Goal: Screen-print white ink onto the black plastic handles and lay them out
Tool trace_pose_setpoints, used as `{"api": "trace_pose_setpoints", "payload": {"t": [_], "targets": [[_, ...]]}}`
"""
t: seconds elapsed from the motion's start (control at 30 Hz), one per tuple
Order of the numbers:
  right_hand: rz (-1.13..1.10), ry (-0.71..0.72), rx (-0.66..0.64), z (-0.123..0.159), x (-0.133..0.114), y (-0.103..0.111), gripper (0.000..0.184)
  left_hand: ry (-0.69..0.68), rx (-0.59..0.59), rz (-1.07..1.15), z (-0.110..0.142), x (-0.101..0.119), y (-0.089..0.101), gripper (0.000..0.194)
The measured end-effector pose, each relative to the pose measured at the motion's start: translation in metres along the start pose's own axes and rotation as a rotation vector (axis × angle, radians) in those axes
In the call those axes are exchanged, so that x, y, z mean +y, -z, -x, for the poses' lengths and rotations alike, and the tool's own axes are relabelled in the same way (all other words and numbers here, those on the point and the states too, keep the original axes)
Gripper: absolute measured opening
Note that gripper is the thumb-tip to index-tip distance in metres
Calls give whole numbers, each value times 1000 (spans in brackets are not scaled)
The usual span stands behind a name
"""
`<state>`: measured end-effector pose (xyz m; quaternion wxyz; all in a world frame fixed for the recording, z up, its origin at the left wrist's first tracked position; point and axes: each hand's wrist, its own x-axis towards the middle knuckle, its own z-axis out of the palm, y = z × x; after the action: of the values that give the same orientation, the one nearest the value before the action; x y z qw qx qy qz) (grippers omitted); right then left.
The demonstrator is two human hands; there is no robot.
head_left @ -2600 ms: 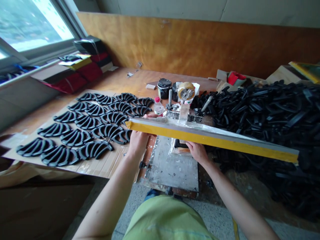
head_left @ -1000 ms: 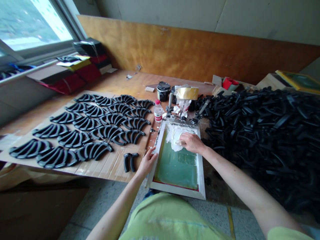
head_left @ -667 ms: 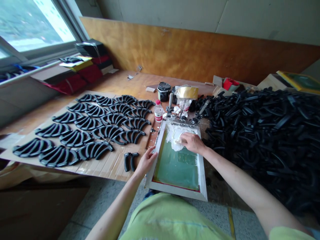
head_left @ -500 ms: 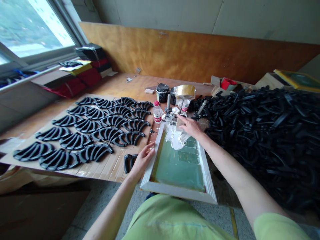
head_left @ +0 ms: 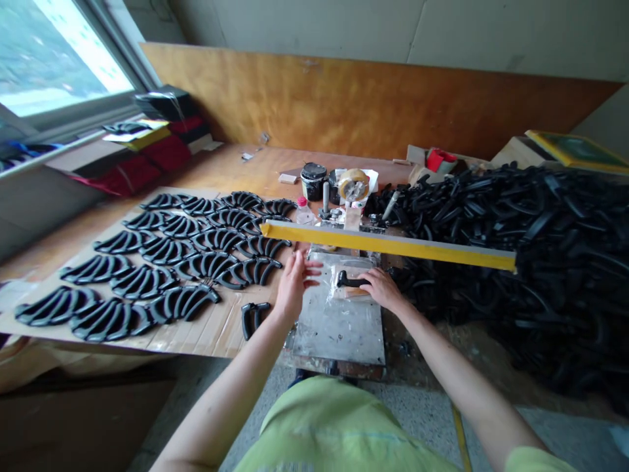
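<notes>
A black curved plastic handle (head_left: 352, 282) lies on a small holder (head_left: 339, 270) on the grey metal plate (head_left: 339, 328). My right hand (head_left: 383, 288) has its fingers closed on the handle's right end. My left hand (head_left: 293, 282) is raised by the plate's left edge, fingers apart, holding nothing. Behind both hands the screen printing frame (head_left: 393, 245) is tilted up, its yellow-taped edge facing me; its mesh is hidden from this angle.
Rows of black handles (head_left: 142, 278) lie on cardboard at the left. A large heap of black handles (head_left: 491, 223) fills the right side. Behind the frame stand a plastic bottle (head_left: 304, 214), a black-lidded tub (head_left: 313, 180) and a tape roll (head_left: 354, 185).
The screen frame, flat before, has swung up and uncovered the plate and handle. My right hand has left the squeegee area and come down to the handle. My left hand has let go of the frame.
</notes>
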<state>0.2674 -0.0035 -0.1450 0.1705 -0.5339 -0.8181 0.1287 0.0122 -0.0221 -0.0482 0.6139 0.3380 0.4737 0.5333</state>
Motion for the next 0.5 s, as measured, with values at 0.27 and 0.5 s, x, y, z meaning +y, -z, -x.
{"api": "trace_pose_setpoints", "payload": {"t": [0.27,0.5], "targets": [[40,339,3,30,-87,-9,19,470,-12,-38,55,-83,38,50],[512,-458,-74,56,75,35,25,532,537,-667,48,-96,239,53]]}}
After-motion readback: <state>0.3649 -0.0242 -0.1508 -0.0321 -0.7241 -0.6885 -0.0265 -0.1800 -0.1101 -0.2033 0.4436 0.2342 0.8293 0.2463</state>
